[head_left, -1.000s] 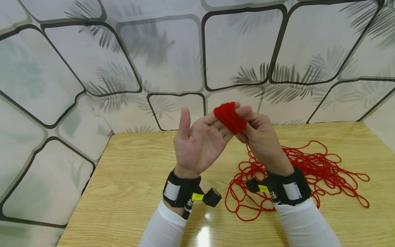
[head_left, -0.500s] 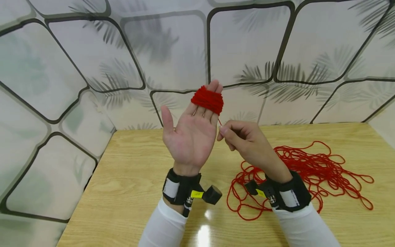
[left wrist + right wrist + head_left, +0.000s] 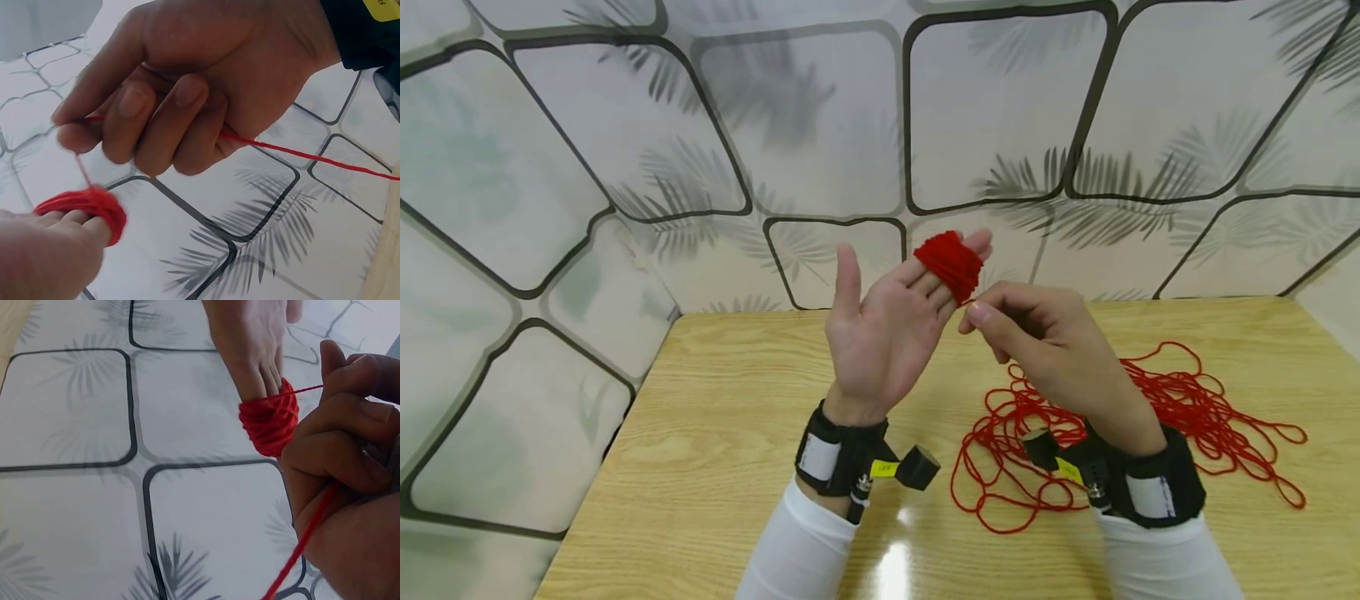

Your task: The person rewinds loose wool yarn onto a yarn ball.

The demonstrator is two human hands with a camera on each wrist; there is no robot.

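Observation:
My left hand [image 3: 886,337] is raised over the table, palm toward me, its fingers straight and leaning right. Round those fingers sits a thick band of wound red yarn [image 3: 951,265], with the fingertips poking out past it. Just right of the band, my right hand [image 3: 1060,354] pinches the yarn between thumb and forefinger. In the left wrist view a short strand runs from the band to this pinch. The yarn strand [image 3: 312,157] then passes under the curled fingers and out past the palm. The right wrist view shows the band [image 3: 270,422] from the back of the left hand.
A loose, tangled pile of red yarn [image 3: 1198,408] lies on the wooden table [image 3: 722,442] at the right, partly behind the right forearm. A patterned wall covering [image 3: 820,125] stands behind the table. Both wrists carry black straps with small cameras.
The left hand swung upright, then tilted right again. The right hand went from the band's far right edge down to its near side, then moved right, still pinching the strand.

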